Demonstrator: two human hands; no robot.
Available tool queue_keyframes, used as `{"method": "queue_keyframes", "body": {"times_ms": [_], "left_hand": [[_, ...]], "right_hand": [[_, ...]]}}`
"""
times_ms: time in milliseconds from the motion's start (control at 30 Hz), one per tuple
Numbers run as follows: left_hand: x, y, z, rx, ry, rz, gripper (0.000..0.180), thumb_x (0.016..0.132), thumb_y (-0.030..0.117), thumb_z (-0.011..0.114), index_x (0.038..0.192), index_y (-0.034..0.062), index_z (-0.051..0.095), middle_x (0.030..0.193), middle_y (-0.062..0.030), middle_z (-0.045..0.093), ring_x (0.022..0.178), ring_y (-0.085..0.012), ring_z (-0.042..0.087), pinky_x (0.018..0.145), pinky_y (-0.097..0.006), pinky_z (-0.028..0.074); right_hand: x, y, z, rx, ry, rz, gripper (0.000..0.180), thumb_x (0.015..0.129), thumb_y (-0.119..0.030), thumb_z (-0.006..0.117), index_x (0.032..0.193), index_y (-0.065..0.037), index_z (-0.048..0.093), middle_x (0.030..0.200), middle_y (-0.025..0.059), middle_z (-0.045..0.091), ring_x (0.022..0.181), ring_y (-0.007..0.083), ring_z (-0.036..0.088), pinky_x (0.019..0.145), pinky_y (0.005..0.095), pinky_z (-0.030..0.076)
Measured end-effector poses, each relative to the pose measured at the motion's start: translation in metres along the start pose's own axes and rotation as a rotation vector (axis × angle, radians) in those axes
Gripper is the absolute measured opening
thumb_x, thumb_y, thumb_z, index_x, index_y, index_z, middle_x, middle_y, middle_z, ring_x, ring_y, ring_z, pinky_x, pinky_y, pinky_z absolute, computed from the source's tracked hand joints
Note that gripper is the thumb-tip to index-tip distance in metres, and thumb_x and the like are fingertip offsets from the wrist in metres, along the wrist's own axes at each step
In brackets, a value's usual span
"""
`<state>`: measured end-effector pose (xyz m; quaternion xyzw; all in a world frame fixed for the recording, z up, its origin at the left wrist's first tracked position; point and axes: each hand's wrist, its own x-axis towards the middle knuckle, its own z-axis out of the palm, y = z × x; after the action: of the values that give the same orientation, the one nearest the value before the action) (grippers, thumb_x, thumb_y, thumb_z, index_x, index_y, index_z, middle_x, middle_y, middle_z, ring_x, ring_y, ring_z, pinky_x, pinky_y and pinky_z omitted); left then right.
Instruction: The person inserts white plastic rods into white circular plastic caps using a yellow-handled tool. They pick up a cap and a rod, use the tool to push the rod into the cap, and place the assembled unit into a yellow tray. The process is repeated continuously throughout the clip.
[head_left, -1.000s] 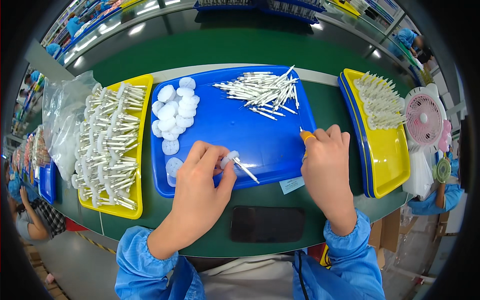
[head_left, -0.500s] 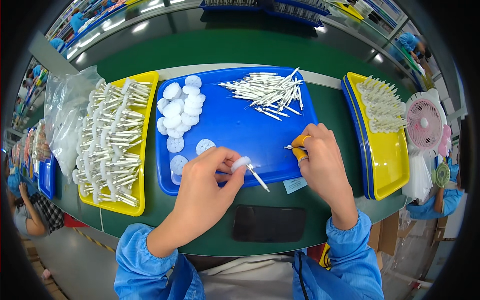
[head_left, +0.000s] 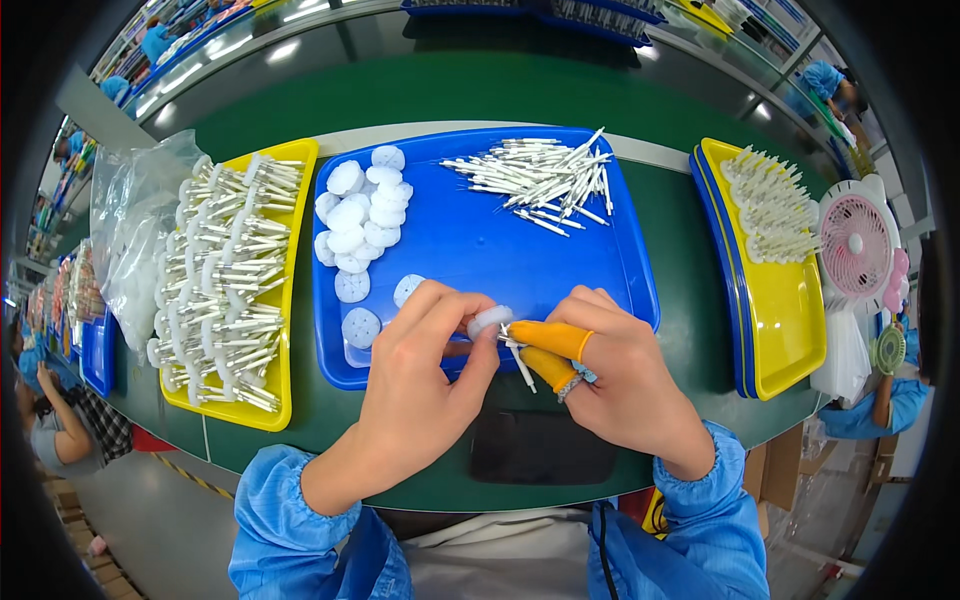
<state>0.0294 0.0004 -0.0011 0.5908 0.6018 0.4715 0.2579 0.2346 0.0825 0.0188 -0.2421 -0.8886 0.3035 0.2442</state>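
Observation:
My left hand pinches a small round white plastic disc between thumb and fingers, over the near edge of the blue tray. A slim white rod hangs down from the disc. My right hand, with orange finger cots on thumb and forefinger, is closed on another thin rod with a metallic tip and holds it against the disc; the cots hide most of that rod. Loose white discs lie at the tray's left, and a heap of white rods at its far right.
On the left a yellow tray holds rows of discs with rods. At right are stacked trays, a yellow one on top with more assemblies, and a pink fan. A dark phone lies near the table edge. People work in the background.
My right hand has moved left from the tray's right side to the disc, bringing a rod with it. My left hand still holds the disc in nearly the same place.

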Motion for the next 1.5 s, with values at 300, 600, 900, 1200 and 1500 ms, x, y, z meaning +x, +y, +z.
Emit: {"method": "queue_keyframes", "body": {"times_ms": [300,600,900,1200,1500], "left_hand": [[-0.002,-0.002,0.003,0.073,0.052,0.016,0.019,0.094,-0.006,0.081,0.11,-0.003,0.072,0.101,-0.0118,0.071,0.089,-0.0225,0.079,0.078,-0.034,0.069],[-0.005,-0.005,0.006,0.081,0.042,0.056,0.02,0.091,-0.003,0.082,0.106,-0.0008,0.07,0.096,-0.0152,0.07,0.084,-0.0314,0.077,0.075,-0.038,0.065],[-0.007,-0.003,0.001,0.126,0.029,0.071,0.02,0.088,-0.002,0.081,0.106,-0.0011,0.071,0.093,-0.0157,0.067,0.078,-0.0325,0.075,0.067,-0.041,0.06],[-0.012,-0.002,0.002,0.167,0.007,-0.002,0.018,0.092,0.0,0.079,0.109,-0.0023,0.071,0.096,-0.0171,0.066,0.078,-0.0349,0.074,0.067,-0.043,0.059],[0.006,-0.01,-0.008,0.148,0.12,-0.027,0.013,0.097,-0.007,0.076,0.11,-0.007,0.075,0.108,-0.0126,0.068,0.095,-0.0225,0.076,0.078,-0.036,0.071]], "right_hand": [[0.001,0.006,0.001,-0.044,-0.003,0.03,0.049,0.067,0.011,0.072,0.115,0.008,0.079,0.096,0.0149,0.061,0.094,0.0348,0.059,0.084,0.0455,0.049],[-0.001,0.002,0.018,-0.025,0.022,0.012,0.042,0.066,0.01,0.074,0.108,0.008,0.076,0.093,0.0152,0.06,0.092,0.0357,0.059,0.081,0.0468,0.049],[-0.002,-0.003,0.026,0.072,0.139,0.005,0.034,0.066,0.011,0.071,0.099,0.006,0.076,0.086,0.0153,0.061,0.082,0.0371,0.059,0.074,0.0474,0.049],[0.004,-0.006,0.039,0.048,0.11,0.118,0.028,0.072,0.008,0.069,0.098,0.004,0.077,0.084,0.0167,0.064,0.081,0.0394,0.061,0.074,0.0487,0.049],[0.055,0.055,0.012,-0.495,0.226,0.128,0.015,0.083,-0.004,0.079,0.094,0.006,0.081,0.098,0.0214,0.07,0.101,0.0386,0.065,0.088,0.0494,0.051]]}}
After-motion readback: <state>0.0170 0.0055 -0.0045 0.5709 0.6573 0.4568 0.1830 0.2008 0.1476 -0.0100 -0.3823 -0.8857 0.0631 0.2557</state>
